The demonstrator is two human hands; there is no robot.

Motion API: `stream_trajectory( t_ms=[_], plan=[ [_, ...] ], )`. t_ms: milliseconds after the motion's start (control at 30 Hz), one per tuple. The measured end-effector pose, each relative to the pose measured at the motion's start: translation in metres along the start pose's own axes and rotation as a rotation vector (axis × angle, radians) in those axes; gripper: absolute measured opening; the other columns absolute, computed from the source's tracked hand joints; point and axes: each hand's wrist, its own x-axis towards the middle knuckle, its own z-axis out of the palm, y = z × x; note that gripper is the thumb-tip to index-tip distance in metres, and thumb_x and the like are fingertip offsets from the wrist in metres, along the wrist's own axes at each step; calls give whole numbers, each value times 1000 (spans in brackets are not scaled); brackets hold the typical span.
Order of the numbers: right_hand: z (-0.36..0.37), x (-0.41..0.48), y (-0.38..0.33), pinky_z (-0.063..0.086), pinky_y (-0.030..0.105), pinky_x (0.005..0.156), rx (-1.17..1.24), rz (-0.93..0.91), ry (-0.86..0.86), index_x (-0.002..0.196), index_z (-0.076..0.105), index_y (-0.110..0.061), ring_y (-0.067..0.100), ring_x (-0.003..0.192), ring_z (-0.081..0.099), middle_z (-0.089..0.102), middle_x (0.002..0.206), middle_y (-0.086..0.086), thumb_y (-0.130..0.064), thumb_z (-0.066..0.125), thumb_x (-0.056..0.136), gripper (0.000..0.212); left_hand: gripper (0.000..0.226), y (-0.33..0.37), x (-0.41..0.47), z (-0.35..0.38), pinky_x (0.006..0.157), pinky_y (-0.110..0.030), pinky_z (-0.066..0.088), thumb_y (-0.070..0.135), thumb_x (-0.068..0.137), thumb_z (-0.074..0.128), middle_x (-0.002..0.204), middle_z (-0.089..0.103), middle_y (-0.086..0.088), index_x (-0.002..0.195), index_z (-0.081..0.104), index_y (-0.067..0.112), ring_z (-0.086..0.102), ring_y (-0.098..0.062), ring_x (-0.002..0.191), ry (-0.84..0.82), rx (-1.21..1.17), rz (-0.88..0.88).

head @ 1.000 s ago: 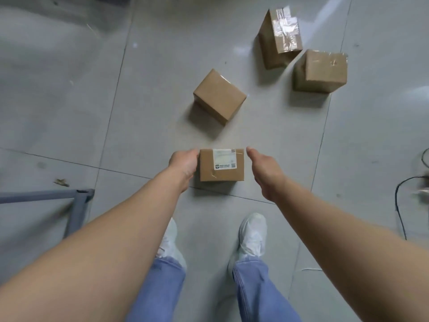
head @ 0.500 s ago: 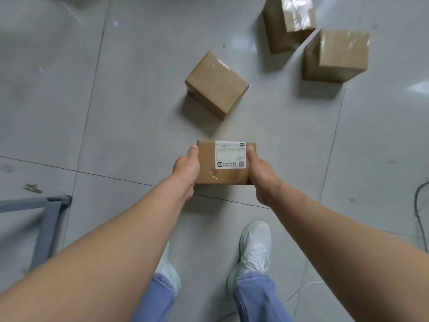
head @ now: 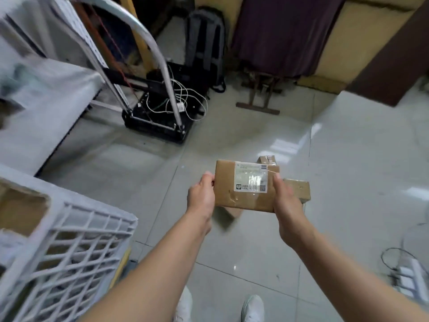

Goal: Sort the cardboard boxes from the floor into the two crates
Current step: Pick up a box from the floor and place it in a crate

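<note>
The labelled box (head: 226,187) is being held up in the air in front of the person, well above the tiles, where half a second ago it was only just leaving the floor. The left hand (head: 200,196) is pinching its left edge, thumb on top, and the right hand (head: 286,205) is gripping the right edge, fingers curled under it. Both arms are reaching forward, slightly bent, and the box's label is facing upward.

Three other boxes are lying on the floor beneath and beyond it: a plain one (head: 298,188) showing past the right hand, a taped one (head: 268,159) peeking over the far edge, and a corner of a third (head: 232,212) poking out below.

The view is now taking in the room instead of looking straight down. A white lattice crate (head: 76,233) is standing close on the left, with cardboard (head: 21,210) showing inside it. Open grey floor (head: 348,159) is spreading right and ahead. Further off, a black hand trolley (head: 160,126) with tangled white cables (head: 185,101) is sitting near the wall, and a power strip (head: 408,280) is lying at the right.
</note>
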Motion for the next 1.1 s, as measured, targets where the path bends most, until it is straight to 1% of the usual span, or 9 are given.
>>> stream_trajectory(
  t_ms=[200,300,433,567,767,833,933,1033,1100],
  plan=[
    [13,-95,-143,36,23,62,86,-237,-53,104,48,-21,3,85,53,57,93,-9,-56,40,94,37,30,127,-115,-51,74,-32,44,34,93,49,77,64,3,74,62,16,58,-15,77,120,-158,261],
    [29,-137,-189,37,21,60,87,-322,-176,99,48,-26,1,83,55,58,94,-11,-56,43,93,31,36,162,-163,-83,69,-30,50,40,94,48,69,69,5,73,65,15,65,-13,71,187,-237,326],
    [58,-183,-218,43,14,55,51,-423,-373,94,54,-32,-7,74,58,61,87,-15,-51,40,96,24,40,183,-212,-128,80,-39,53,46,93,48,82,73,-3,77,68,16,66,-22,86,310,-329,372],
    [94,-221,-225,51,23,66,-49,-496,-562,92,64,-28,-2,77,61,67,85,-15,-48,37,96,33,33,184,-243,-174,80,-40,56,47,92,52,91,73,-3,85,67,19,68,-21,89,456,-449,385],
    [162,-268,-214,51,14,59,-186,-544,-801,95,64,-27,-3,75,66,71,84,-14,-47,39,97,31,30,157,-262,-247,102,-50,41,47,90,56,123,61,-2,107,61,22,56,-25,113,635,-576,302],
    [189,-282,-207,53,23,68,-231,-521,-856,98,64,-23,8,84,67,71,92,-5,-45,40,97,32,24,145,-264,-273,102,-52,42,44,90,57,122,63,-4,100,61,23,57,-27,112,671,-639,252],
    [230,-297,-191,43,18,63,-325,-530,-903,97,60,-27,1,84,61,66,92,-13,-46,40,97,28,19,130,-257,-315,100,-48,44,41,90,58,109,68,-3,91,63,22,61,-22,99,737,-703,202],
    [275,-308,-174,47,30,78,-463,-485,-926,111,61,-16,15,95,61,66,104,-2,-46,38,98,39,38,118,-244,-358,99,-41,36,43,90,57,122,60,-1,121,58,20,55,-20,101,767,-737,98],
    [303,-312,-161,44,28,79,-555,-488,-917,109,59,-15,16,93,57,62,105,-1,-46,35,99,40,45,111,-234,-383,102,-50,33,44,91,54,134,54,-4,131,52,22,52,-26,114,741,-740,14]
  ],
)
